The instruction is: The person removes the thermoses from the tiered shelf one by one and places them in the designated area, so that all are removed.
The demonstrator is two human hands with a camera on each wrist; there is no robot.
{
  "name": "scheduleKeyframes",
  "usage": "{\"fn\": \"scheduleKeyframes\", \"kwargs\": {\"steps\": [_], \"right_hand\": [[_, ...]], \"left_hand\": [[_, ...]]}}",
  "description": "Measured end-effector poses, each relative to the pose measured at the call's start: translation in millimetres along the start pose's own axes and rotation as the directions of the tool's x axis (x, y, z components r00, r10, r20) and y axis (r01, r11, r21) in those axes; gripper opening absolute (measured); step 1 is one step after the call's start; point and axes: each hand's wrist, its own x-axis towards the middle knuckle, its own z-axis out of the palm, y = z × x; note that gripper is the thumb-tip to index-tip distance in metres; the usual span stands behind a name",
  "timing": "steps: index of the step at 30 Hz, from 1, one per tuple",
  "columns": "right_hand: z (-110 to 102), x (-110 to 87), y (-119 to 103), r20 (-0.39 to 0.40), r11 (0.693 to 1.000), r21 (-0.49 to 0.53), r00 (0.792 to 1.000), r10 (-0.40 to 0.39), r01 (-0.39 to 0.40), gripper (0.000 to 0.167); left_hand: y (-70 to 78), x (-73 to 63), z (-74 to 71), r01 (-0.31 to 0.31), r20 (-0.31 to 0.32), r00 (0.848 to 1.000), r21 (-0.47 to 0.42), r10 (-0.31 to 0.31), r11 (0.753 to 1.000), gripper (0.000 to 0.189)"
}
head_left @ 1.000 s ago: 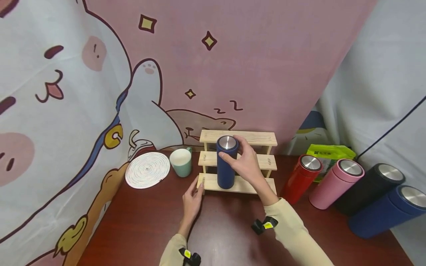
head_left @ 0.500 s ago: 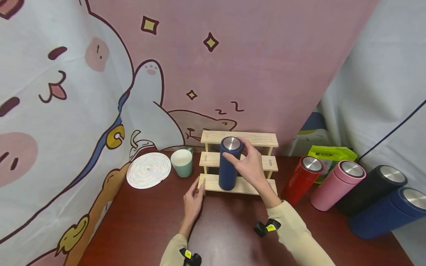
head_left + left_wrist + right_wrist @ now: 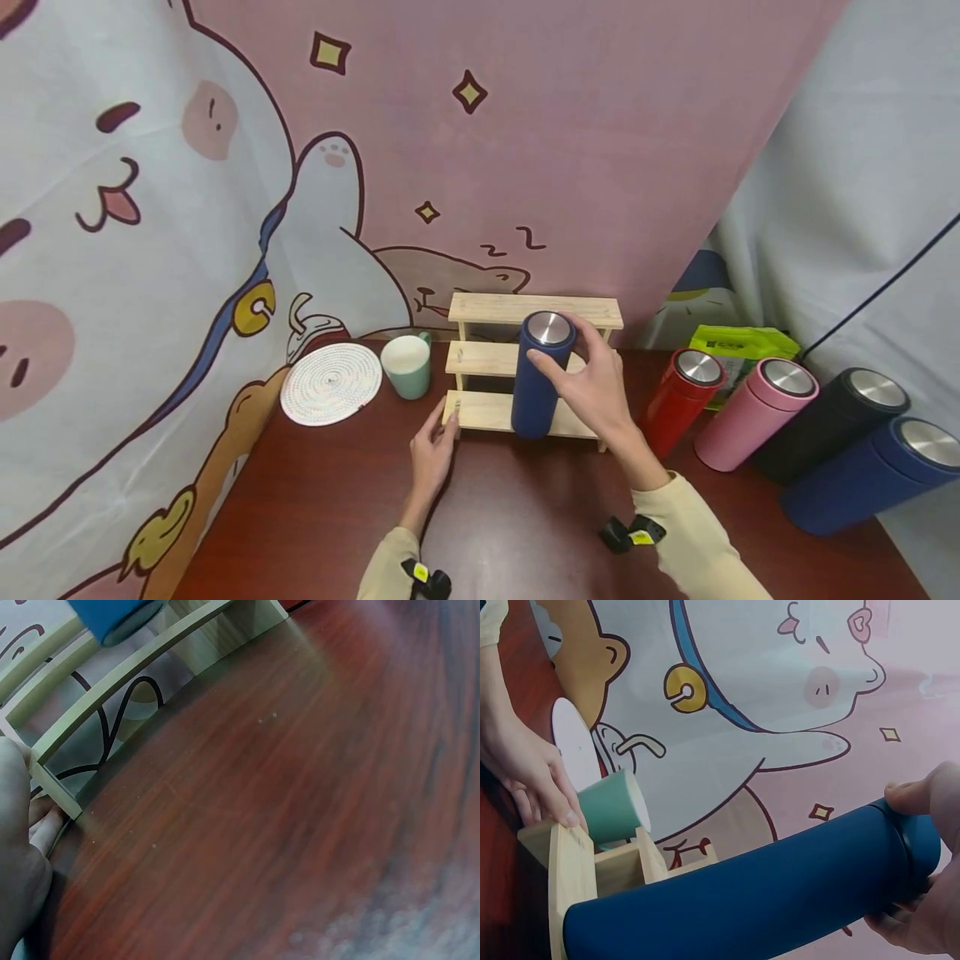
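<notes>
My right hand [image 3: 596,387] grips a dark blue thermos flask [image 3: 536,383] near its top, thumb on the near side and fingers round behind. The flask has a steel-topped lid and stands nearly upright. Its base overlaps the front edge of the lowest step of a three-tier wooden display rack [image 3: 480,410]; in the left wrist view the underside of the flask [image 3: 127,619] shows above that step. With my left hand [image 3: 432,457] I hold the left end of the lowest step, thumb in front and fingers round the end [image 3: 544,784].
Left of the rack stand a green mug [image 3: 408,375] and a round white woven mat [image 3: 332,385]. On the right are red [image 3: 678,400], pink [image 3: 753,417], black [image 3: 832,429] and blue [image 3: 862,479] flasks, with a green packet [image 3: 742,354] behind. A printed cloth [image 3: 600,167] hangs behind.
My right hand has moved the blue flask from the middle of the lowest step toward the right and slightly toward me. The left hand has stayed on the rack's end.
</notes>
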Motion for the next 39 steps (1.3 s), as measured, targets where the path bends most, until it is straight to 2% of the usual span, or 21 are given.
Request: {"fn": "scheduleKeyframes", "kwargs": {"steps": [6, 13, 16, 23, 28, 39], "right_hand": [[-17.5, -10.4, -3.0, -0.029, 0.999, -0.035, 1.000, -0.007, 0.006, 0.063], [-37.0, -22.7, -4.2, -0.048, 0.996, -0.081, 0.998, 0.033, -0.037, 0.062], [-45.3, -27.4, -3.9, -0.064, 0.993, -0.101, 0.997, 0.047, -0.054, 0.061], [-62.4, -40.8, -6.3, -0.098, 0.972, -0.199, 0.990, 0.103, -0.121, 0.064], [-77.3, -50.9, -6.4, -0.101, 0.958, -0.244, 0.987, 0.129, -0.150, 0.064], [-102.1, -69.5, 0.4, -0.160, 0.955, -0.244, 0.978, 0.134, -0.170, 0.066]], "left_hand": [[0.0, 1.0, 0.4, -0.036, -0.003, 0.999, 0.005, 0.036, 0.999, 0.043], [1.7, 3.3, 0.3, 0.011, 0.014, 1.000, 0.008, -0.011, 1.000, 0.042], [0.6, 2.6, 1.0, 0.003, 0.020, 1.000, 0.010, -0.004, 1.000, 0.043], [-2.1, -0.8, 1.5, 0.010, -0.011, 1.000, 0.017, -0.009, 1.000, 0.042], [-2.7, -1.4, 3.8, -0.025, -0.007, 1.000, -0.003, 0.025, 1.000, 0.042], [0.0, -0.4, 1.3, -0.004, -0.016, 1.000, -0.009, 0.004, 1.000, 0.042]]}}
